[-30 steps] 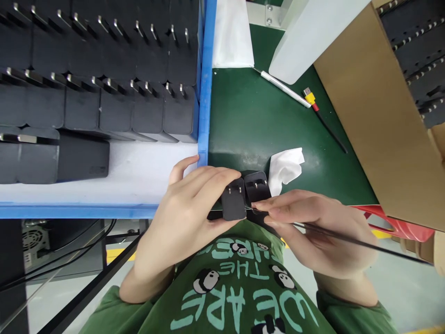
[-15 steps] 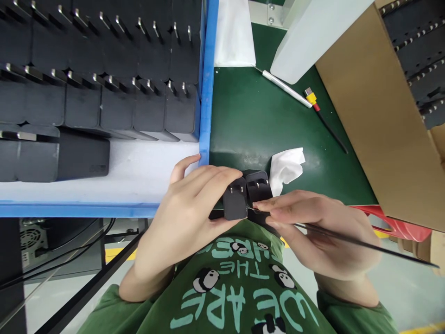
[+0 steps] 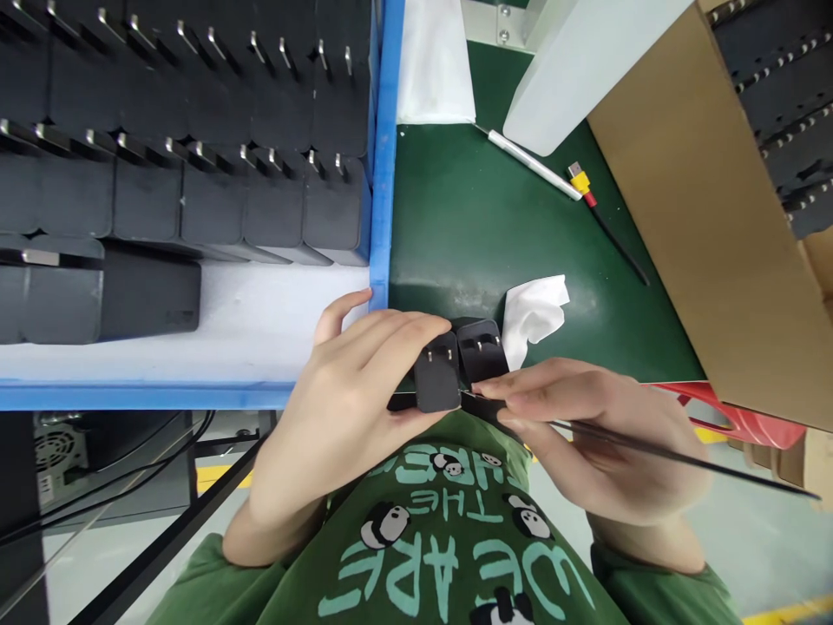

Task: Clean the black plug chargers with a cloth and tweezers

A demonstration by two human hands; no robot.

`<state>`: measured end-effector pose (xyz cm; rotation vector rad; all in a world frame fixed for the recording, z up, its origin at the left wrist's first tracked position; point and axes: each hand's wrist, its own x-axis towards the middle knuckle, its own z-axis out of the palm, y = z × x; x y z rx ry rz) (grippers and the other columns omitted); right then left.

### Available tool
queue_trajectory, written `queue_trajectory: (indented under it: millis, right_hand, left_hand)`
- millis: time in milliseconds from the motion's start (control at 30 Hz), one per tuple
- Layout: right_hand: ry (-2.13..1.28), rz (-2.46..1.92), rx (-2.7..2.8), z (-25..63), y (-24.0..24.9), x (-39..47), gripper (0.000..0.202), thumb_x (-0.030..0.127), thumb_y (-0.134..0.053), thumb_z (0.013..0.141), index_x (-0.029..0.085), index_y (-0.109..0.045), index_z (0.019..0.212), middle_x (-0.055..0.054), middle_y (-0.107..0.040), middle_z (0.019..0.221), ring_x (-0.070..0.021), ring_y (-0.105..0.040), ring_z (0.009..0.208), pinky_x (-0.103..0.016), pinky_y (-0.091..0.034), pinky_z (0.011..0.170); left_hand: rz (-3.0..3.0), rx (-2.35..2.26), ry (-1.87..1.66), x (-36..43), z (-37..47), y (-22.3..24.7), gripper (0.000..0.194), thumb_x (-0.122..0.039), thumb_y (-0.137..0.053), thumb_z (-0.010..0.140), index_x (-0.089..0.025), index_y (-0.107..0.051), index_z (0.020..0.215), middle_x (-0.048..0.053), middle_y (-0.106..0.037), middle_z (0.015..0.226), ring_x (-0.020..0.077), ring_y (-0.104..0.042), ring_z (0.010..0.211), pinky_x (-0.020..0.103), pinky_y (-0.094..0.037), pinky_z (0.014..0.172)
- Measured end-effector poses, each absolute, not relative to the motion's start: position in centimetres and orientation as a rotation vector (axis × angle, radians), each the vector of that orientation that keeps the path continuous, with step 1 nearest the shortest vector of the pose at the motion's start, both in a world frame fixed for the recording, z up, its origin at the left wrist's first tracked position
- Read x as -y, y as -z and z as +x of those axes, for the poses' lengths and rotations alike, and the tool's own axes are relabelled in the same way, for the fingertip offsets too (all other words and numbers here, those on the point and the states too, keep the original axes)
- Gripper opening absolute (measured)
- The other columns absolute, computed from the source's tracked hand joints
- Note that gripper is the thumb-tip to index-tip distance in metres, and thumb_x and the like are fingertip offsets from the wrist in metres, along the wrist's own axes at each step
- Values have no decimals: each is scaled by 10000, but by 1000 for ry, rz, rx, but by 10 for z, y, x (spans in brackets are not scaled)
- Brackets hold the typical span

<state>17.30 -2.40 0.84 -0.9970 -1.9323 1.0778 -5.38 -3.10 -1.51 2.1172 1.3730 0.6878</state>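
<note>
My left hand [image 3: 355, 399] grips a black power adapter [image 3: 438, 373] between thumb and fingers, its two metal prongs facing up. A second black adapter [image 3: 482, 347] rests right beside it at the table's near edge. In my right hand [image 3: 586, 425] is a long, slim dark tool [image 3: 677, 456], pinched between thumb and fingers. Its thin metallic tip reaches the right side of the held adapter; whether it touches cannot be made out. A crumpled white cloth [image 3: 534, 317] lies just beyond my right fingers.
On the left, a blue-edged tray [image 3: 383, 200] holds rows of black adapters. A white pen-like tool [image 3: 534, 165] and a short cable [image 3: 612, 226] with a yellow plug lie on the green table [image 3: 449, 217]. A cardboard box [image 3: 709, 200] stands at right.
The view has shifted very slightly. Both hands, the adapter and the slim tool keep nearly the same positions.
</note>
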Motion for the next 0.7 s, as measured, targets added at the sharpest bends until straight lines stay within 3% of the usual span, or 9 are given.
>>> queue_trajectory:
  millis: [467,700]
  right_hand:
    - [-989,-1011,1991,169,-11,25,244,6,-678,829,198,-692,979,-2,-792,935,-106,-770,873,-135,-622,750]
    - [-981,-1009,1968,170,-10,23,257,12,-662,841,213,-692,998,3,-793,914,-127,-773,867,-179,-642,723]
  left_hand:
    - [2131,-1366,-679,30,-53,16,347,-331,-691,909,-254,-515,1198,20,-727,1098,230,-712,949,467,-315,1144]
    - [2127,-1367,-679,31,-54,15,346,-336,-687,912,-261,-517,1204,26,-729,1120,236,-712,961,462,-316,1143]
